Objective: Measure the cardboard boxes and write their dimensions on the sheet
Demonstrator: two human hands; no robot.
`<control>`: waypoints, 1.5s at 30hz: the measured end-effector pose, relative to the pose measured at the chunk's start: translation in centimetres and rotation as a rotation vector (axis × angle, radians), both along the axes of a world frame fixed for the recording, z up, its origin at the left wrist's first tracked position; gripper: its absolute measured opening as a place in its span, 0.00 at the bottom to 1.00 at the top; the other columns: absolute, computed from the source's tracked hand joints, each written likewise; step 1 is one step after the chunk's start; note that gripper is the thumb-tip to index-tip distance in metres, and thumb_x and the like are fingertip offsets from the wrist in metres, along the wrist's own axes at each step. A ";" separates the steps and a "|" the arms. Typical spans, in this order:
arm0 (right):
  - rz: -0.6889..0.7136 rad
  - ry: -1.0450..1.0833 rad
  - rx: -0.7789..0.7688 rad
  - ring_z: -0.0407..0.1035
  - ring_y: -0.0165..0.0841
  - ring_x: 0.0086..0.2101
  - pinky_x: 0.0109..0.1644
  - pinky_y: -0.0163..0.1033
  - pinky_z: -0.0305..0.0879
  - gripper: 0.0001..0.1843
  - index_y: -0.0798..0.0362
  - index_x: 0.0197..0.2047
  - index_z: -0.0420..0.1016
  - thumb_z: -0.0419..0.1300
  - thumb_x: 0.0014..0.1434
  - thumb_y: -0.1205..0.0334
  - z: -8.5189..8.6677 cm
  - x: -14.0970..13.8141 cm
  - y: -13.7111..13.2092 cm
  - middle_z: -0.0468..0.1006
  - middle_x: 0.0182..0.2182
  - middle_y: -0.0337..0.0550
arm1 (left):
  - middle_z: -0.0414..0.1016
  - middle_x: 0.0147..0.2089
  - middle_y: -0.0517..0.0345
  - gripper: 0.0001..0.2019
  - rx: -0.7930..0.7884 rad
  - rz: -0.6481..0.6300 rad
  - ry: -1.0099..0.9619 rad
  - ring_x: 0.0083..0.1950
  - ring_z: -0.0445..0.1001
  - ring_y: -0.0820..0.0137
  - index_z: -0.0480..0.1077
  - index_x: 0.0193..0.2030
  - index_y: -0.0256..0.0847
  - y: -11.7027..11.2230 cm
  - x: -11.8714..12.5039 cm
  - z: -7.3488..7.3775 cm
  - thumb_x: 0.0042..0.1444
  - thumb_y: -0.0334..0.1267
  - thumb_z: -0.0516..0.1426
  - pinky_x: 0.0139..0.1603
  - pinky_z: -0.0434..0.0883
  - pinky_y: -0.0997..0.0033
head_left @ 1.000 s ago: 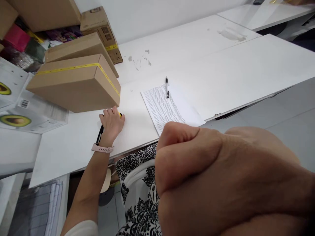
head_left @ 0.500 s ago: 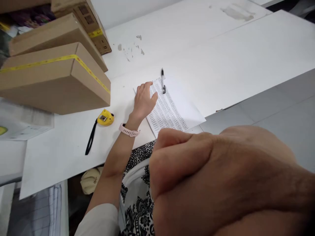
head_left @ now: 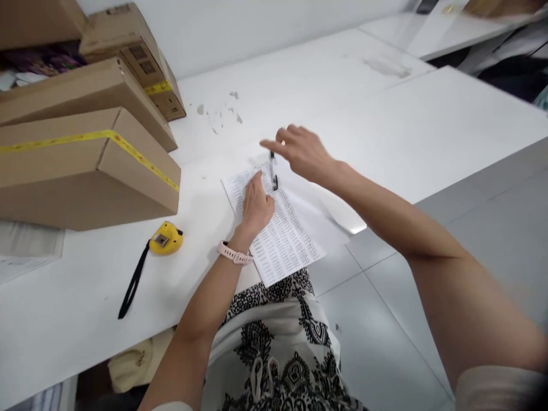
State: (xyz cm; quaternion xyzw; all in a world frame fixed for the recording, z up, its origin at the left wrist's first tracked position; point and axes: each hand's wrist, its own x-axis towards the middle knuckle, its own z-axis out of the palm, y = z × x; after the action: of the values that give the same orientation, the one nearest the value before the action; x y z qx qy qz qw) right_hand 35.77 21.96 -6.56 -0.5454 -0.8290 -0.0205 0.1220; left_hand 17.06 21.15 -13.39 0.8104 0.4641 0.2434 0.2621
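Note:
A printed sheet (head_left: 282, 240) full of small text lies on the white table (head_left: 385, 131) and hangs over its front edge. My left hand (head_left: 256, 206) rests flat on the sheet, fingers together and stretched out. A black pen (head_left: 273, 169) lies at the sheet's top edge. My right hand (head_left: 302, 151) hovers just right of the pen, fingers spread and reaching over it. A yellow tape measure (head_left: 166, 237) with a black strap lies to the left of my left wrist.
Brown cardboard boxes (head_left: 85, 165) with a yellow tape band are stacked at the left, with more boxes (head_left: 132, 45) behind them. A second white table (head_left: 436, 28) stands at the back right. Grey floor tiles (head_left: 471, 240) lie to the right.
My left hand let go of the tape measure and moved right onto the sheet. My right hand, a fist close to the camera before, has reached out to the pen with fingers spread.

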 end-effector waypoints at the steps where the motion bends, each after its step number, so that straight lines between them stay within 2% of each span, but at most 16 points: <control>1: -0.009 -0.049 0.006 0.61 0.49 0.51 0.52 0.55 0.57 0.24 0.48 0.61 0.67 0.42 0.68 0.70 -0.3 0.0 1.4 0.73 0.49 0.56 | 0.58 0.72 0.36 0.34 -0.013 0.005 -0.007 0.75 0.54 0.52 0.50 0.71 0.32 -0.1 0.0 0.2 0.56 0.22 0.51 0.75 0.53 0.48; 4: 0.044 -0.140 -0.018 0.63 0.47 0.49 0.52 0.54 0.58 0.20 0.50 0.49 0.76 0.45 0.67 0.71 -2.4 -0.5 4.3 0.77 0.43 0.55 | 0.58 0.71 0.34 0.35 -0.049 0.006 -0.034 0.74 0.56 0.50 0.49 0.71 0.33 -0.2 -0.1 0.7 0.55 0.23 0.52 0.73 0.56 0.45; 7: 0.104 -0.187 -0.066 0.63 0.47 0.47 0.52 0.53 0.58 0.18 0.51 0.38 0.78 0.46 0.66 0.69 -4.2 -0.5 5.2 0.79 0.39 0.55 | 0.58 0.71 0.35 0.36 -0.056 -0.002 -0.051 0.74 0.56 0.51 0.47 0.71 0.36 -0.2 -0.2 0.7 0.56 0.24 0.52 0.73 0.56 0.44; 10: 0.087 -0.207 -0.059 0.65 0.44 0.45 0.53 0.52 0.58 0.21 0.53 0.41 0.76 0.41 0.68 0.67 -4.6 0.9 5.1 0.79 0.39 0.56 | 0.56 0.72 0.33 0.36 -0.051 -0.034 -0.043 0.75 0.52 0.50 0.45 0.72 0.34 -0.3 -0.3 0.4 0.58 0.27 0.53 0.73 0.55 0.45; 13: -0.065 -0.077 0.029 0.67 0.45 0.42 0.51 0.53 0.60 0.19 0.54 0.45 0.75 0.42 0.67 0.63 -4.5 3.2 4.5 0.78 0.39 0.57 | 0.52 0.74 0.31 0.38 -0.048 -0.076 0.004 0.77 0.47 0.47 0.41 0.74 0.32 -0.4 -0.2 0.3 0.60 0.29 0.53 0.73 0.54 0.42; 16: -0.321 0.301 0.218 0.69 0.44 0.39 0.48 0.52 0.63 0.13 0.53 0.44 0.72 0.49 0.64 0.58 -5.0 4.4 3.9 0.77 0.34 0.52 | 0.48 0.76 0.31 0.37 -0.039 -0.117 0.145 0.78 0.41 0.47 0.40 0.74 0.28 -0.4 -0.1 0.6 0.63 0.34 0.52 0.74 0.52 0.43; 19: -0.448 0.896 0.288 0.70 0.38 0.32 0.42 0.47 0.67 0.11 0.51 0.44 0.70 0.52 0.64 0.54 -5.7 3.4 3.4 0.74 0.28 0.43 | 0.45 0.77 0.31 0.32 -0.012 -0.165 0.372 0.78 0.40 0.48 0.48 0.72 0.25 -0.6 -0.2 1.3 0.67 0.40 0.50 0.76 0.48 0.47; 22: -0.377 1.423 0.058 0.71 0.33 0.29 0.38 0.43 0.69 0.13 0.51 0.41 0.70 0.55 0.63 0.50 -6.2 1.2 3.0 0.75 0.26 0.41 | 0.49 0.76 0.35 0.29 0.044 -0.180 0.517 0.77 0.45 0.49 0.55 0.71 0.30 -1.2 -0.7 2.2 0.68 0.44 0.50 0.75 0.49 0.47; 25: -0.287 1.650 -0.182 0.72 0.32 0.30 0.37 0.40 0.69 0.15 0.52 0.37 0.71 0.66 0.55 0.50 -6.7 -0.8 2.7 0.77 0.26 0.41 | 0.57 0.74 0.39 0.25 0.122 -0.189 0.559 0.73 0.55 0.49 0.62 0.66 0.36 -1.8 -1.1 2.9 0.66 0.44 0.53 0.70 0.57 0.44; 27: -0.252 1.638 -0.227 0.68 0.30 0.26 0.33 0.38 0.66 0.16 0.52 0.34 0.70 0.70 0.50 0.54 -7.1 -1.5 2.5 0.74 0.23 0.37 | 0.65 0.69 0.40 0.20 0.157 -0.193 0.558 0.68 0.63 0.49 0.67 0.61 0.37 -1.8 -1.1 3.2 0.66 0.43 0.53 0.65 0.63 0.45; 29: -0.276 1.569 -0.200 0.63 0.27 0.23 0.30 0.36 0.61 0.15 0.51 0.32 0.67 0.70 0.50 0.57 -7.5 -1.9 2.3 0.69 0.19 0.32 | 0.68 0.67 0.41 0.18 0.165 -0.198 0.539 0.66 0.65 0.50 0.69 0.58 0.36 -1.3 -0.7 3.2 0.66 0.42 0.53 0.64 0.65 0.47; 31: -0.322 1.494 -0.161 0.61 0.27 0.23 0.29 0.36 0.59 0.12 0.50 0.32 0.65 0.66 0.53 0.59 -7.7 -2.1 2.0 0.67 0.19 0.31 | 0.63 0.70 0.42 0.21 0.152 -0.224 0.513 0.71 0.59 0.51 0.66 0.63 0.34 -0.6 -0.2 2.7 0.67 0.42 0.52 0.69 0.60 0.49; 34: -0.312 1.426 -0.162 0.66 0.29 0.26 0.33 0.37 0.63 0.09 0.50 0.34 0.66 0.63 0.55 0.58 -7.9 -1.9 1.7 0.72 0.24 0.34 | 0.51 0.77 0.44 0.29 0.138 -0.284 0.487 0.77 0.46 0.54 0.56 0.71 0.32 0.4 0.1 1.7 0.68 0.46 0.51 0.76 0.47 0.49; 38: -0.339 1.423 -0.173 0.66 0.30 0.25 0.31 0.38 0.62 0.13 0.49 0.32 0.63 0.63 0.55 0.54 -7.8 -1.2 1.5 0.72 0.22 0.34 | 0.51 0.77 0.46 0.30 0.178 -0.296 0.470 0.77 0.48 0.53 0.56 0.72 0.34 0.8 -0.1 0.6 0.68 0.47 0.50 0.75 0.47 0.47; 41: -0.423 1.286 -0.114 0.57 0.27 0.21 0.27 0.36 0.54 0.13 0.49 0.27 0.60 0.62 0.54 0.58 -7.5 -0.8 1.3 0.63 0.18 0.30 | 0.53 0.76 0.50 0.28 0.215 -0.285 0.453 0.76 0.49 0.51 0.57 0.72 0.38 0.6 -0.1 0.2 0.68 0.46 0.49 0.74 0.48 0.44; 45: -0.431 1.113 -0.094 0.52 0.27 0.21 0.26 0.36 0.48 0.10 0.49 0.25 0.59 0.58 0.54 0.63 -7.2 -0.9 0.9 0.58 0.17 0.29 | 0.55 0.76 0.51 0.27 0.225 -0.275 0.427 0.75 0.51 0.50 0.58 0.71 0.38 0.5 0.1 0.2 0.68 0.46 0.50 0.74 0.49 0.43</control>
State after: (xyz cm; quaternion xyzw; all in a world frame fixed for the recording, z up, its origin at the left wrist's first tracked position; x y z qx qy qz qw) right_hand 34.85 22.87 -13.80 -0.6348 -0.5111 0.2807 0.5070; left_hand 17.12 21.66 -13.23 0.9227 0.3645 0.0795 0.0971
